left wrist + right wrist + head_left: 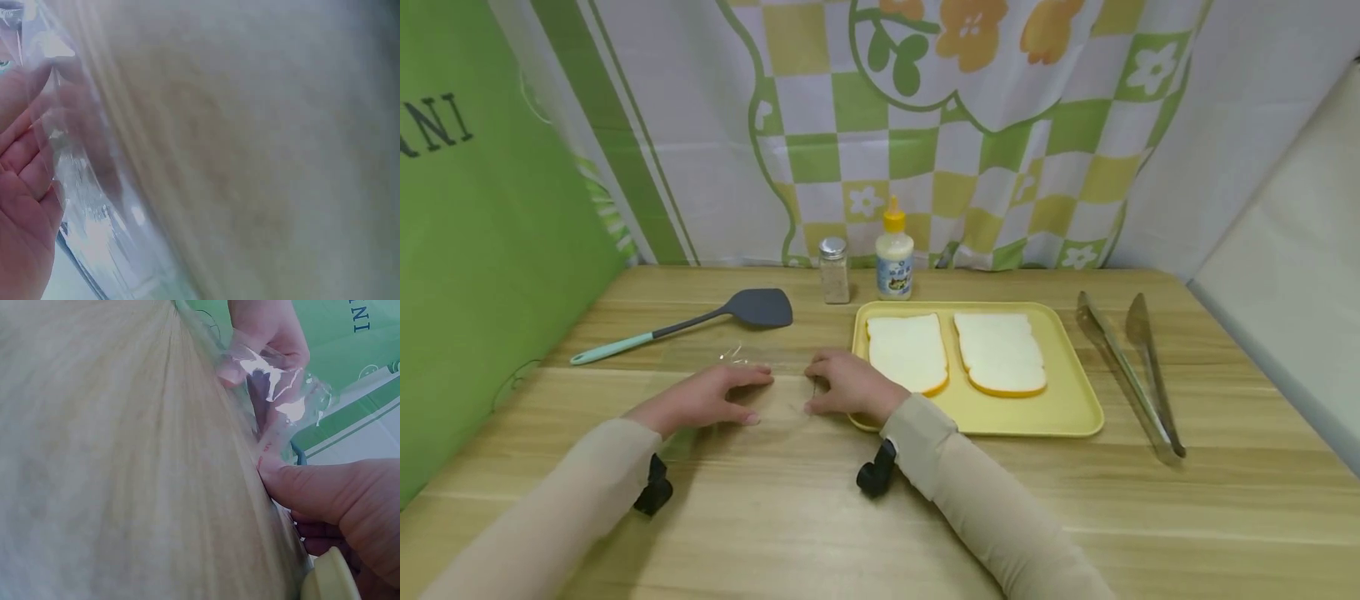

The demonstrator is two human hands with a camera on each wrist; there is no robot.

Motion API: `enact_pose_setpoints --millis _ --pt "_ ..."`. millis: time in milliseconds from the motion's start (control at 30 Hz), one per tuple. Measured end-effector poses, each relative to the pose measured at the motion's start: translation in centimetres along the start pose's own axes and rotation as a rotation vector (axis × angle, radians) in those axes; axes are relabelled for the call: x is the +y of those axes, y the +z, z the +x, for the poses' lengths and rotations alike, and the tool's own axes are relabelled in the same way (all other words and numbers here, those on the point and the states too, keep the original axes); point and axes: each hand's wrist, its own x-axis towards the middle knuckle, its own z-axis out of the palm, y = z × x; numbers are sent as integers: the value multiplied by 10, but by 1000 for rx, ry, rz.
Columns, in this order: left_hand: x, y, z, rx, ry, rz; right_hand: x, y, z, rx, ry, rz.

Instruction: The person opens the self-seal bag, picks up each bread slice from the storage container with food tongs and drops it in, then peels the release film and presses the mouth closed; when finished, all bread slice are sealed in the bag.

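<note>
A clear plastic bag or film [734, 353] lies flat on the wooden table, glinting near the top. My left hand [709, 398] rests over its left part, thumb and fingers spread apart; in the left wrist view the crinkled film covers part of that hand. At the right side my right hand [850, 385] pinches the film's edge between thumb and fingers. Red print shows on the film beside the right thumb [281, 478] in the right wrist view. Directly right of that hand is a yellow tray [1022, 421] holding two bread slices [910, 350].
A spatula [760, 308] with a mint handle lies at the back left. Behind the tray stand a shaker jar [835, 273] and a yellow-capped squeeze bottle [894, 262]. Metal tongs [1123, 367] lie to the tray's right. A patterned curtain [880, 150] hangs behind the table.
</note>
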Motion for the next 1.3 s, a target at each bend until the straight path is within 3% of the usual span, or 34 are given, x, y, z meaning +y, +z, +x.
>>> enact_pose_setpoints --millis 333,633,800,1000,1200,1300 --pt "-7 -2 -11 55 23 11 3 4 0 39 -47 15" --pt "-3 -5 -11 167 16 8 2 1 0 28 -25 14" --pt "2 -4 -9 281 6 5 2 1 0 30 -22 20" --pt "6 -2 -8 473 -35 -19 2 2 -1 27 -29 27" --pt "7 0 -4 648 42 29 1 2 -1 26 -38 27" --pt "6 0 -3 707 46 32 1 1 -2 26 -52 24"
